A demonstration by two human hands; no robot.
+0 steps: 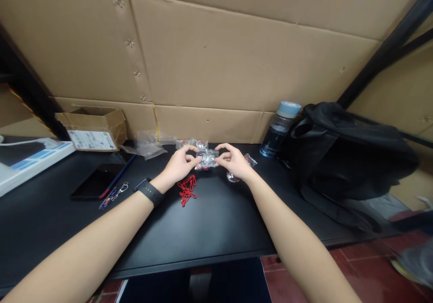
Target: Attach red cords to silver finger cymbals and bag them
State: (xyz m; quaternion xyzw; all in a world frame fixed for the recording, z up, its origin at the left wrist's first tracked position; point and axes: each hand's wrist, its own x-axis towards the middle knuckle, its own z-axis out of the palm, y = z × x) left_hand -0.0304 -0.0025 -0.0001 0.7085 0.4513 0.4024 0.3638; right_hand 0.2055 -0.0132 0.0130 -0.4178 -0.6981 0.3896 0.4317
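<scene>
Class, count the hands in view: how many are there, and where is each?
2. The left hand is at the left edge of the clear packet, the right hand at its right edge.

We look forward and down from the head, above the desk (219, 224), left hand (180, 164) and right hand (236, 163) mid-view.

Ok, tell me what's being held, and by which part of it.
A small clear plastic packet: the left hand pinches its left edge, the right hand its right edge.
</scene>
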